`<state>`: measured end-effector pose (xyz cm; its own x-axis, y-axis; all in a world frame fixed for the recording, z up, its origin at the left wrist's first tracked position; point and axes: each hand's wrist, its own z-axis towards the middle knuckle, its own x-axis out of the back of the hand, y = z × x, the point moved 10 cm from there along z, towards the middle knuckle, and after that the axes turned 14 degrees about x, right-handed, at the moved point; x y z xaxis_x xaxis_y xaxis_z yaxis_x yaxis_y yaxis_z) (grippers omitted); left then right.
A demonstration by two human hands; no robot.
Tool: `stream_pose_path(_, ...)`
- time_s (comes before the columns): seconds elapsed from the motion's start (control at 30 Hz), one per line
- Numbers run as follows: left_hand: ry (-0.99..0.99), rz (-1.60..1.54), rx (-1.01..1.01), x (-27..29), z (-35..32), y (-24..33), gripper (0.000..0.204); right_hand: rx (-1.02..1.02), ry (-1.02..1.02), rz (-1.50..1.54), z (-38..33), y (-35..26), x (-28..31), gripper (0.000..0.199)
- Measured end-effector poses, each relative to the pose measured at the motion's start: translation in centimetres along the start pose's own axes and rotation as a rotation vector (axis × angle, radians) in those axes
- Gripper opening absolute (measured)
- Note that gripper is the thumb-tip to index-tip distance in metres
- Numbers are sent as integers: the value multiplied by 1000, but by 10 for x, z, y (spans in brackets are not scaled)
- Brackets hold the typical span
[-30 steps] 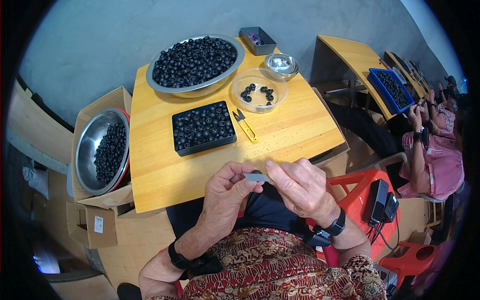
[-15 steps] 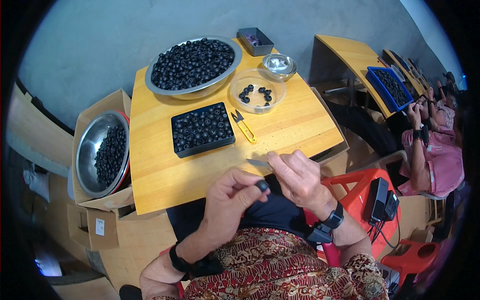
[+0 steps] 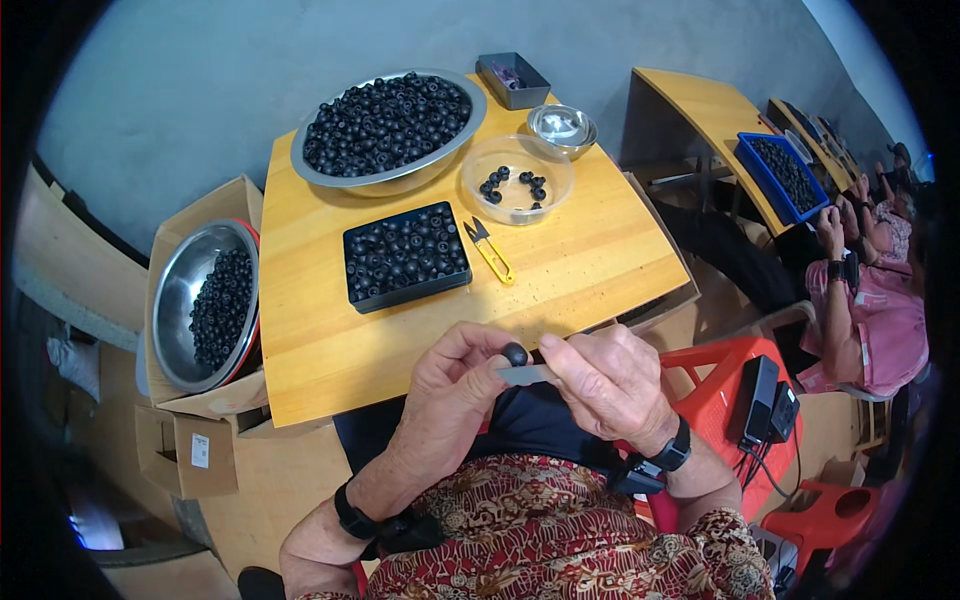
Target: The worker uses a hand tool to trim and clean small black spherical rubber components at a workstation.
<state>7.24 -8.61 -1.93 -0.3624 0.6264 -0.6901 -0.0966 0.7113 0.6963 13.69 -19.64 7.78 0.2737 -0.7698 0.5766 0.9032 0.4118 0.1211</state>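
the left hand (image 3: 445,385) is pinched narrow on a dark ball (image 3: 515,353), held up at the fingertips, probably so its top is left bare for the blade (image 3: 525,375). the blade comes in from the right, its end at the left thumb, just below the ball (whether it touches the ball, i can't tell). the right hand (image 3: 612,385) is closed on the blade's other end with only a short length free, likely for close control.

well out to the left of the left hand, a steel basin (image 3: 172,310) leans in a carton (image 3: 205,207), partly filled with dark balls. beyond the left hand on the table (image 3: 310,340), a big bowl (image 3: 478,115) is heaped with them; nearer that hand, a black tray (image 3: 415,292) is packed with more, seemingly put there for easy reach. snips (image 3: 497,262) lie beside the tray, beyond the gap between the hands. farther past that gap are a grey bin (image 3: 525,97) with purplish scraps, a clear tub (image 3: 555,190) with a few balls, and a small bowl (image 3: 560,125), contents unclear. far right of the right hand, a blue bin (image 3: 768,186) is full of dark balls.
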Motion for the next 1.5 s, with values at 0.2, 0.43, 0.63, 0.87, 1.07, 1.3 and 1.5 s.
stream_pose_path(0.2, -26, -6, 14, -1, 1, -2, 21, 43, -32, -61, 0, -4, -3, 48)
stream_pose_path(0.43, -86, -61, -6, -6, 2, -4, 22, 41, -52, -82, 0, -4, -5, 48)
stream_pose_path(0.63, -72, -80, 8, -3, 3, -7, 21, 46, -58, -80, 1, -4, -6, 47)
stream_pose_path(0.87, -97, -63, 33, -5, 3, -12, 18, 32, -92, -111, -1, 2, -9, 48)
stream_pose_path(1.07, -57, -110, 58, -4, 5, -12, 14, -222, 86, 119, -8, 24, 3, 41)
stream_pose_path(1.3, -5, -103, 62, 0, 5, -16, 9, -149, 20, 182, 3, 8, -7, 46)
stream_pose_path(1.5, -15, -35, 93, -4, 4, -15, 10, -90, -3, 117, 4, 0, -6, 45)
